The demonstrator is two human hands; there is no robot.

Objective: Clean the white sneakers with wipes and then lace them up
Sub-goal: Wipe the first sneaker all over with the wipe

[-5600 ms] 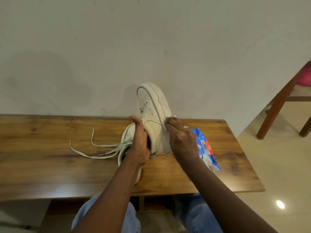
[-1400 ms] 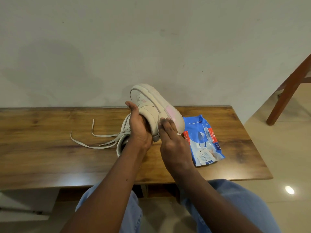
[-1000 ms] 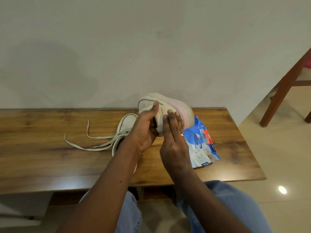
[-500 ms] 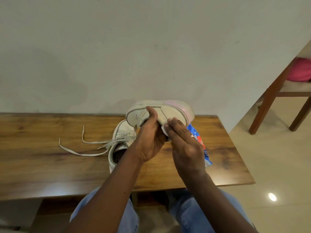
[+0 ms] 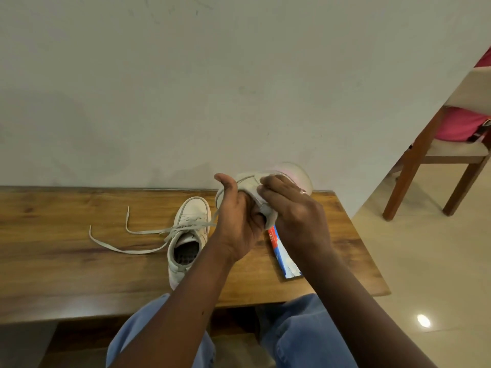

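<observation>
held sneaker (image 5: 297,179) aloft above table (image 5: 53,261) far edge | left hand (image 5: 239,221) clamps it, thumb splayed | right hand (image 5: 292,208) fingers together, pressed on its side; wipe underneath cannot be told | judged best: brace firmly, rub short overlapping strokes | other sneaker (image 5: 190,229), wipes pack (image 5: 283,253) on table

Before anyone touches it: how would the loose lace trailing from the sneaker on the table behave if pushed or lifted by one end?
Probably floppy: the lace lies in loose curves on the table, so a push would likely bunch it. Likely very light, being thin and flat. Lifted by one end it should drag, since it is threaded into the sneaker.
</observation>
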